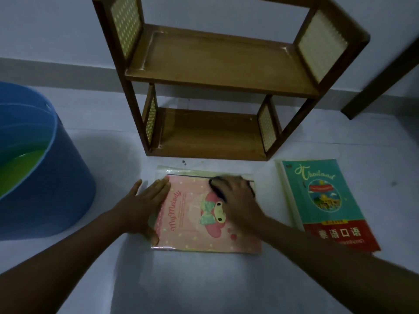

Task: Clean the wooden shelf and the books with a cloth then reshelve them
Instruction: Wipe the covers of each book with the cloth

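A pink "My Melody" book (192, 230) in a clear plastic cover lies flat on the floor in front of the wooden shelf (215, 64). My left hand (145, 205) lies flat with spread fingers on the book's left edge. My right hand (238, 198) presses a dark cloth (216, 184) onto the book's upper right part; most of the cloth is hidden under the hand. The shelf stands against the wall with both boards bare. A teal and red "Thailand" book (326, 200) lies on the floor to the right, on top of another thin book.
A big blue tub (56, 189) holding greenish water stands on the floor at the left. A dark wooden furniture leg (381, 80) slants down at the far right. The pale wall and skirting run behind the shelf.
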The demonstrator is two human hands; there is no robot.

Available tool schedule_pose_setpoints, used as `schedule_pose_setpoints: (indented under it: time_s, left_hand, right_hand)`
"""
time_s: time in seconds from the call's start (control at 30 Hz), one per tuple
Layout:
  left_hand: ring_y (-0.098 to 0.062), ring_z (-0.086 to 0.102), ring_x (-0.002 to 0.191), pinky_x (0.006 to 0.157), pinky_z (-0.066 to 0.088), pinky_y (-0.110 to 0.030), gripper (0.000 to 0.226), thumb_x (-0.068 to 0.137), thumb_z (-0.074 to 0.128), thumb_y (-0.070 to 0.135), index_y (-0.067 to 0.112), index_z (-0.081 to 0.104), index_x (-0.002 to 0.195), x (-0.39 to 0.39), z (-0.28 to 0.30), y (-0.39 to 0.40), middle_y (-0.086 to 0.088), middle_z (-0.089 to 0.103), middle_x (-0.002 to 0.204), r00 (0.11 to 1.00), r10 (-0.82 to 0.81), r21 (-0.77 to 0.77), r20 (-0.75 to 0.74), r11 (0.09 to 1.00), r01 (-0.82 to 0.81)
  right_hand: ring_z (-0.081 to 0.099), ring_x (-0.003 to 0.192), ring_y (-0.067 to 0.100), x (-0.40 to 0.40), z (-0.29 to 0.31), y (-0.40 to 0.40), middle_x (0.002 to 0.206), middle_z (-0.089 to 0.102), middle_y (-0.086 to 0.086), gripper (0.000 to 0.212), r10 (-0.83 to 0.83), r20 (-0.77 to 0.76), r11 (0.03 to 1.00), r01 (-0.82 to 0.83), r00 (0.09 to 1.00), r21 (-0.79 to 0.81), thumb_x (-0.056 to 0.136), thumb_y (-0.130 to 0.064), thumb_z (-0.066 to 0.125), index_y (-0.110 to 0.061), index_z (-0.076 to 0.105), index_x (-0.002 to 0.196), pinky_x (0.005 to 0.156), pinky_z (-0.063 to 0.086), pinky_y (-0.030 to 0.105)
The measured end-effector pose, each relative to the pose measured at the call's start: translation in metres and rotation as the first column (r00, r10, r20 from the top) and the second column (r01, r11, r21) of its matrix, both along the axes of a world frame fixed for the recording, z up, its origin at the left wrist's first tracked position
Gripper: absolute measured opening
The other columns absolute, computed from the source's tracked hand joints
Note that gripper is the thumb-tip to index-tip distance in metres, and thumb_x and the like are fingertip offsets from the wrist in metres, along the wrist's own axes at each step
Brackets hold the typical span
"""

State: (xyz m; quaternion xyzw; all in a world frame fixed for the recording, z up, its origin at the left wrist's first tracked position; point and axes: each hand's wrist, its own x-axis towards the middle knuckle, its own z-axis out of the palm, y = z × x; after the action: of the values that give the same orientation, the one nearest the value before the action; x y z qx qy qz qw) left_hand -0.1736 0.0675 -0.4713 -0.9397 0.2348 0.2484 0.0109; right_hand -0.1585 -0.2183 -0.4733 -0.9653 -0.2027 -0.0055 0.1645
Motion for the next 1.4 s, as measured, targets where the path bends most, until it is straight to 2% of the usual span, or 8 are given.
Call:
schedule_pose_setpoints:
  time_s: [0.17, 0.37, 0.57, 0.73, 0.87, 1.0, 1.2, 1.4]
  left_hand:
    - [-0.019, -0.028, 0.138, 0.107, -0.021, -0.045, 0.14, 0.059, 0.06, 0.082, 0.017, -0.031, 0.143, 0.018, 0.009, -0.013, -0.006, -0.032, 0.154, 1.0, -0.026, 0.025, -0.008, 0.999, 0.026]
    - [-0.029, -0.017, 0.146, 0.114, -0.012, -0.052, 0.13, 0.07, 0.066, 0.067, 0.009, -0.022, 0.147, -0.004, 0.019, -0.029, -0.015, -0.023, 0.157, 0.999, -0.028, 0.195, 0.018, 0.98, 0.024]
    - [-0.038, -0.028, 0.141, 0.115, -0.007, -0.057, 0.119, 0.07, 0.039, 0.088, 0.021, -0.018, 0.149, -0.038, 0.009, -0.105, -0.019, -0.029, 0.153, 0.998, -0.051, -0.145, -0.023, 0.988, 0.047]
    - [-0.05, -0.014, 0.139, 0.111, 0.008, -0.065, 0.087, 0.089, 0.026, 0.069, 0.014, -0.004, 0.151, -0.053, 0.005, -0.113, -0.031, -0.019, 0.148, 0.99, -0.11, -0.074, 0.085, 0.99, 0.116]
    - [-0.03, 0.07, 0.091, 0.065, 0.059, -0.035, 0.038, 0.096, 0.038, 0.039, 0.015, 0.048, 0.123, -0.048, 0.037, -0.102, -0.015, 0.069, 0.107, 0.946, -0.136, -0.364, 0.293, 0.899, 0.243]
    - [0.001, 0.062, 0.056, 0.054, 0.042, -0.002, 0.029, 0.091, 0.042, 0.036, 0.019, 0.056, 0.11, -0.037, 0.1, -0.101, 0.004, 0.07, 0.076, 0.862, 0.246, -0.664, 0.442, 0.737, 0.13]
    - [0.015, 0.057, 0.077, 0.06, 0.044, -0.002, 0.029, 0.098, 0.035, 0.038, 0.018, 0.057, 0.097, -0.032, 0.128, -0.127, 0.019, 0.058, 0.083, 0.719, 0.682, -0.912, -0.132, 0.2, -0.357]
    - [-0.024, 0.072, 0.065, 0.067, 0.06, -0.035, 0.039, 0.099, 0.043, 0.039, 0.009, 0.068, 0.091, -0.036, 0.066, -0.091, -0.01, 0.075, 0.076, 0.623, 0.613, -0.506, -0.486, 0.384, -0.772]
  right_hand:
    - [0.047, 0.118, 0.022, -0.063, 0.006, -0.017, 0.135, 0.055, 0.002, 0.053, 0.494, -0.096, 0.869, -0.493, 0.864, 0.035, 0.079, -0.012, 0.056, -0.023, 0.055, 0.13, 0.104, 0.032, 0.033]
    - [0.053, 0.109, 0.036, -0.022, -0.002, -0.113, 0.127, 0.054, 0.013, 0.059, -0.152, -0.153, 0.987, 0.141, 0.977, -0.076, 0.075, -0.016, 0.051, -0.016, 0.05, 0.134, 0.094, 0.043, 0.043]
    - [0.049, 0.113, 0.038, -0.023, -0.02, -0.116, 0.134, 0.049, 0.013, 0.067, -0.289, -0.157, 0.943, 0.254, 0.944, -0.214, 0.069, -0.021, 0.049, -0.018, 0.043, 0.136, 0.099, 0.039, 0.049]
    - [0.047, 0.116, 0.04, -0.025, -0.016, -0.121, 0.133, 0.048, 0.013, 0.069, -0.28, -0.214, 0.949, 0.235, 0.936, -0.211, 0.067, -0.023, 0.049, -0.017, 0.044, 0.135, 0.1, 0.038, 0.048]
    - [0.034, 0.134, 0.036, -0.012, 0.009, -0.125, 0.146, 0.037, 0.015, 0.077, -0.185, -0.314, 0.97, 0.123, 0.931, -0.208, 0.072, -0.035, 0.052, -0.015, 0.035, 0.144, 0.106, 0.026, 0.043]
    - [0.034, 0.137, 0.034, -0.014, 0.031, -0.115, 0.148, 0.037, 0.017, 0.082, -0.293, -0.331, 0.923, 0.356, 0.897, 0.147, 0.07, -0.034, 0.049, -0.006, 0.031, 0.145, 0.11, 0.028, 0.043]
    - [0.066, 0.101, 0.017, -0.006, 0.084, -0.065, 0.115, 0.067, 0.004, 0.031, 0.023, -0.679, 0.428, 0.607, 0.734, 0.67, 0.092, -0.005, 0.054, -0.017, 0.054, 0.121, 0.081, 0.056, 0.032]
    - [0.054, 0.108, 0.024, 0.011, 0.061, -0.043, 0.119, 0.053, 0.008, 0.041, -0.209, -0.557, 0.858, 0.424, 0.804, 0.291, 0.088, -0.015, 0.055, -0.014, 0.047, 0.128, 0.088, 0.047, 0.035]
